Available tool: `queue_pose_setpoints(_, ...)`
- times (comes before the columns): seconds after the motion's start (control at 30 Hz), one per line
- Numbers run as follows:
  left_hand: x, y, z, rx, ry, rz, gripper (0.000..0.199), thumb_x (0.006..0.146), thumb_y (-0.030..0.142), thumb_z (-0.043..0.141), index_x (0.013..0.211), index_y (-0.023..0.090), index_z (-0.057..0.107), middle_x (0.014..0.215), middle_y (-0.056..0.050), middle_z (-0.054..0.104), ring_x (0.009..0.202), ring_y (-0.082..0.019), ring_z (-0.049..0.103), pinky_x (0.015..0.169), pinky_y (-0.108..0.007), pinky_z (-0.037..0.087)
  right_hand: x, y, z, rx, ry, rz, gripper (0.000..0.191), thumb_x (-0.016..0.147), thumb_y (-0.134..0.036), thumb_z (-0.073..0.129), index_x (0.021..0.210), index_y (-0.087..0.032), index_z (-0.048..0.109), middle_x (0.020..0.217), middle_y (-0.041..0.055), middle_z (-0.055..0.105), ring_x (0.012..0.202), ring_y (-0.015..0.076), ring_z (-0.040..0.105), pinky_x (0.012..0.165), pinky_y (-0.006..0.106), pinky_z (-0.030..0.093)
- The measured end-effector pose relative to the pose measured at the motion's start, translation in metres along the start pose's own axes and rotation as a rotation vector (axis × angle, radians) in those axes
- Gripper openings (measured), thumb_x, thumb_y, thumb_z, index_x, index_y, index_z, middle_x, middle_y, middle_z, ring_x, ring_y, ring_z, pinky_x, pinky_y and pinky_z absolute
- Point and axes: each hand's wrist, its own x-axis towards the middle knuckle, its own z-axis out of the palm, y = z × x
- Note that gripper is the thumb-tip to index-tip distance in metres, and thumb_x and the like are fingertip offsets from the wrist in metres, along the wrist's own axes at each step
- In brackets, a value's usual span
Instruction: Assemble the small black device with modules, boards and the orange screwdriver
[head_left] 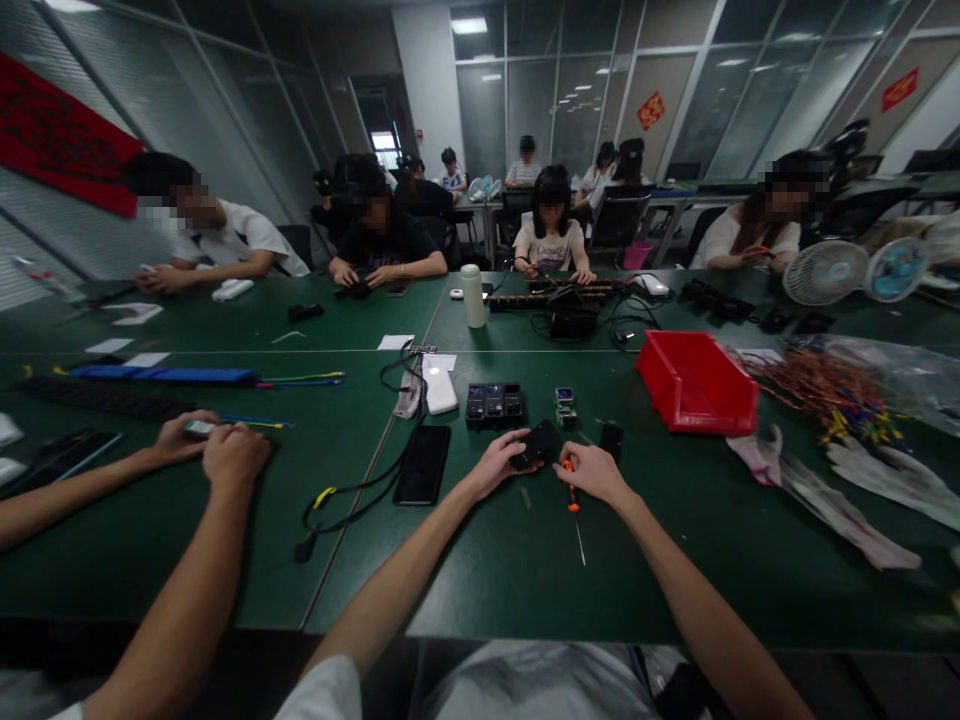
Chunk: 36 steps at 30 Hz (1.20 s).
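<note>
Left of the red bin (697, 385), bare tabletop (495, 570) opens.

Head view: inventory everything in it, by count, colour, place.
Table: one, green, foreground
Rectangular case: one, black, left hand
Slim screwdriver: one, orange, right hand
Three-part module: one, black, centre
Circuit board: one, green, right of module
Flat phone: one, black, left
Looped cable: one, black, left
Oblong device: one, white, beyond phone
Plastic bin: one, red, right
Loose wires: many, mostly copper, right
Cloth gloves: several, whitish, right
Round fans: several, white and blue, right
Tall bottle: one, pale green, centre
People: several, light/dark tops, around
Left hand: one, bare, on case
Right hand: one, bare, on screwdriver
</note>
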Motion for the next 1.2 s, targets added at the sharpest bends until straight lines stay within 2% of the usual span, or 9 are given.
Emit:
queue_pose_setpoints(0.27,-0.002,0.002,0.001,-0.005,0.020,0.009,0.046,0.077,0.026,0.058,0.122,0.019,0.048,0.114,-0.013,0.057,0.085,-0.019,0.064,0.081,-0.039,0.050,0.005,0.009,0.000,0.663,0.023,0.145,0.027,0.074,-0.043,0.055,0.072,-0.017,0.057,0.049,-0.0041,0.053,0.040,0.0092,0.046,0.041,0.020,0.032)
queue_pose_setpoints(0.37,-0.001,0.000,-0.001,-0.014,0.018,0.017,0.046,0.077,0.025,0.058,0.122,0.020,0.048,0.117,-0.011,0.055,0.086,-0.019,0.064,0.082,-0.040,0.050,0.007,0.010,-0.002,0.805,0.061,0.204,0.030,0.074,-0.046,0.057,0.069,-0.016,0.057,0.044,-0.0052,0.049,0.035,0.0072,0.040,0.036,0.018,0.026)
queue_pose_setpoints(0.5,0.001,-0.001,-0.003,-0.059,0.026,0.029,0.047,0.076,0.022,0.057,0.122,0.020,0.047,0.120,-0.010,0.053,0.091,-0.019,0.062,0.087,-0.042,0.048,0.008,0.008,-0.007,0.939,0.179,0.264,0.034,0.072,-0.049,0.060,0.063,-0.017,0.055,0.041,-0.0059,0.044,0.033,0.0062,0.036,0.033,0.018,0.022)
queue_pose_setpoints(0.67,0.000,0.000,-0.004,-0.069,0.019,0.013,0.053,0.073,0.017,0.056,0.125,0.021,0.044,0.116,-0.011,0.055,0.088,-0.018,0.063,0.087,-0.043,0.047,0.007,0.006,-0.013,1.068,0.300,0.296,0.033,0.072,-0.048,0.061,0.064,-0.017,0.053,0.048,-0.0055,0.046,0.036,0.0054,0.037,0.032,0.017,0.023)
queue_pose_setpoints(0.9,-0.003,0.003,-0.003,-0.011,0.018,0.029,0.053,0.070,0.017,0.061,0.121,0.023,0.047,0.116,-0.009,0.055,0.085,-0.017,0.064,0.073,-0.027,0.049,0.006,0.008,-0.017,1.162,0.412,0.310,0.029,0.075,-0.045,0.060,0.068,-0.017,0.054,0.056,-0.0045,0.047,0.042,0.0058,0.042,0.035,0.017,0.029)
queue_pose_setpoints(1.07,-0.003,0.002,-0.005,-0.031,0.027,0.032,0.054,0.070,0.018,0.063,0.121,0.025,0.045,0.114,-0.007,0.056,0.086,-0.015,0.063,0.073,-0.025,0.048,0.007,0.009,-0.015,1.161,0.458,0.314,0.028,0.075,-0.045,0.060,0.070,-0.018,0.053,0.055,-0.0046,0.048,0.043,0.0071,0.044,0.037,0.018,0.032)
queue_pose_setpoints(1.2,-0.002,0.000,-0.007,-0.030,0.054,0.047,0.057,0.071,0.023,0.064,0.123,0.029,0.041,0.112,-0.005,0.057,0.079,-0.013,0.063,0.067,-0.024,0.049,0.008,0.010,-0.013,1.155,0.501,0.331,0.029,0.074,-0.045,0.061,0.069,-0.018,0.054,0.053,-0.0051,0.048,0.043,0.0072,0.045,0.038,0.018,0.033)
